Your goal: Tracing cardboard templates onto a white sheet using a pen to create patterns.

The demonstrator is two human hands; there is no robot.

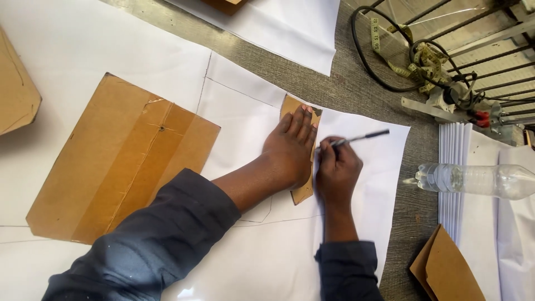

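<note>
My left hand (pixel 291 149) lies flat, fingers together, pressing a small brown cardboard template (pixel 304 192) onto a white sheet of paper (pixel 368 167). Most of the template is hidden under the hand. My right hand (pixel 336 173) grips a pen (pixel 359 137) whose tip rests at the template's right edge, next to my left fingers. Thin pencil lines run across the white paper below and left of the template.
A large flat cardboard piece (pixel 122 161) lies to the left. Another cardboard piece (pixel 16 92) sits at the far left edge. A clear plastic bottle (pixel 473 179) lies on a paper stack (pixel 473 223) at right. A tape measure and black cable (pixel 412 61) are top right. A folded cardboard piece (pixel 446 270) is bottom right.
</note>
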